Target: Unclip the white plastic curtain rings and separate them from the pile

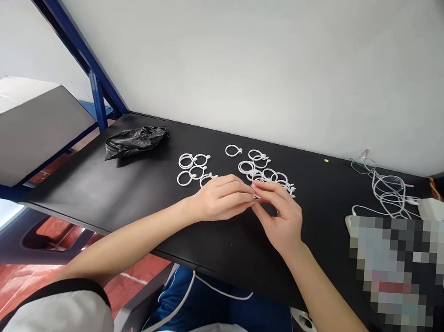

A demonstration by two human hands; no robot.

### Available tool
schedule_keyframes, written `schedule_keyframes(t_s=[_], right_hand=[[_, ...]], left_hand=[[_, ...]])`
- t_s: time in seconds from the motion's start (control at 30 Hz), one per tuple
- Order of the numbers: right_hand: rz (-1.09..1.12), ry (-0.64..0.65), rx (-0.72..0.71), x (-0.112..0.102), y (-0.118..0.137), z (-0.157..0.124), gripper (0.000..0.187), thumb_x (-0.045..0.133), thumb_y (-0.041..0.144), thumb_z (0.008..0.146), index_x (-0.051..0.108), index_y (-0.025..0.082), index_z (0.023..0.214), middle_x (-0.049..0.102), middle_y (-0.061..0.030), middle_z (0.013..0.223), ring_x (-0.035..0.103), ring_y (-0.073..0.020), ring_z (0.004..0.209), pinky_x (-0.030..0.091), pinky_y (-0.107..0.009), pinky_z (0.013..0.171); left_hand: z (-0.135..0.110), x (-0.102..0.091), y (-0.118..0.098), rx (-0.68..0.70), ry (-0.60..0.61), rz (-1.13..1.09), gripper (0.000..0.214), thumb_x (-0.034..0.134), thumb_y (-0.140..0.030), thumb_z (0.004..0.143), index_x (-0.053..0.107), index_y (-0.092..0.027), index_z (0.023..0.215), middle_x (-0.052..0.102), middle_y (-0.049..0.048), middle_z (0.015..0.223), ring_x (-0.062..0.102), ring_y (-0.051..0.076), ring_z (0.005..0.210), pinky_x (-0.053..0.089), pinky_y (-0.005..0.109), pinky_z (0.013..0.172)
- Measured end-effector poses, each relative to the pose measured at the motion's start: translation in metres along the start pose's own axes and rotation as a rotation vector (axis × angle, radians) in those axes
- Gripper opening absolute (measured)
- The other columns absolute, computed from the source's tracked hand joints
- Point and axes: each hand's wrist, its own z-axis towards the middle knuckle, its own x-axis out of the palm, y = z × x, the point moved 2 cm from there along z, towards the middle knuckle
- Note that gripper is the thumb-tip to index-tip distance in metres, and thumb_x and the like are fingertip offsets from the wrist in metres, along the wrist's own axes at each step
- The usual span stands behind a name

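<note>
My left hand [222,198] and my right hand [281,217] meet over the black table [129,200], fingertips pinched together on a small white piece that I cannot make out. Just beyond the fingers lies a cluster of several white plastic rings [266,175]. A second group of white rings [192,168] lies to the left of my left hand, and a single ring [233,150] sits farther back.
A crumpled black plastic bag [135,141] lies at the table's back left. White cables [388,192] are tangled at the right, beside a blurred patch and a white device [442,219]. A blue metal frame [95,85] and a grey box stand on the left.
</note>
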Motion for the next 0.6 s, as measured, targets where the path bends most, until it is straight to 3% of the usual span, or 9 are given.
schedule_keyframes(t_s=[0.27,0.6], right_hand=[[-0.018,-0.040,0.005,-0.001,0.002,-0.001,0.026,0.064,0.010,0.089,0.071,0.025,0.109,0.072,-0.0074,0.110,0.072,-0.0212,0.096,0.067,-0.033,0.065],[-0.028,-0.087,-0.044,0.001,0.013,-0.003,0.029,0.070,0.005,0.083,0.070,0.025,0.103,0.075,-0.0054,0.103,0.073,-0.0212,0.090,0.065,-0.038,0.074]], left_hand=[[-0.002,0.004,-0.003,-0.023,-0.002,0.041,0.017,0.068,-0.015,0.083,0.058,-0.017,0.097,0.072,0.0094,0.097,0.069,0.016,0.077,0.059,0.027,0.063],[-0.004,0.005,0.003,-0.129,0.056,-0.071,0.039,0.063,-0.024,0.084,0.050,-0.016,0.120,0.067,0.0149,0.112,0.068,0.023,0.101,0.059,0.037,0.078]])
